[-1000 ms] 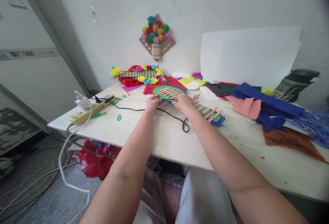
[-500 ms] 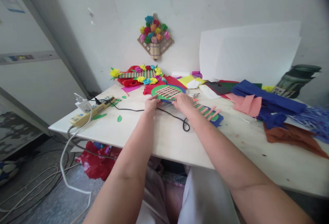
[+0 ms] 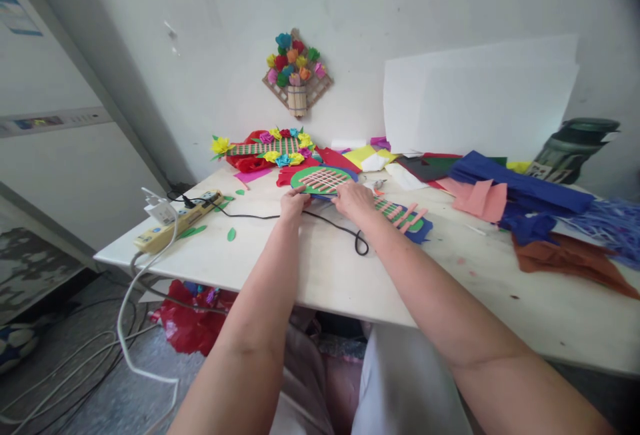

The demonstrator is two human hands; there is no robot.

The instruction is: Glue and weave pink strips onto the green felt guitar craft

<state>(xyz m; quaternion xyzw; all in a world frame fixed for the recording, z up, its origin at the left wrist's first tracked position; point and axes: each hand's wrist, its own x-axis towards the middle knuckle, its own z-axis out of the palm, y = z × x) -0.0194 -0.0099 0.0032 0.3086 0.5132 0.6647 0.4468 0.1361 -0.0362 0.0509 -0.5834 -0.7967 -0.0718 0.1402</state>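
Note:
A guitar-shaped paper craft [image 3: 314,176] in green and blue lies at the middle of the table, with pink strips laid in a lattice across its round body and along its neck. My left hand [image 3: 294,202] grips the near left rim of the body, thumb on top. At the waist, where body meets neck, my right hand [image 3: 354,200] has its fingers closed on the near edge and hides part of it. A black cord [image 3: 340,225] runs just in front of both hands. Behind the craft, a glue gun tip [image 3: 380,184] seems to show.
A flower-trimmed paper guitar [image 3: 265,147] lies at the back left. On the left stands a power strip [image 3: 177,222] with plugs and a white cable. Coloured crepe paper [image 3: 520,185], blue shreds [image 3: 607,228] and a dark bottle [image 3: 570,152] occupy the right. Green paper leaves [image 3: 231,234] are scattered about.
The view has shifted slightly. Both hands keep their places on the paper guitar, and nothing has been picked up or let go.

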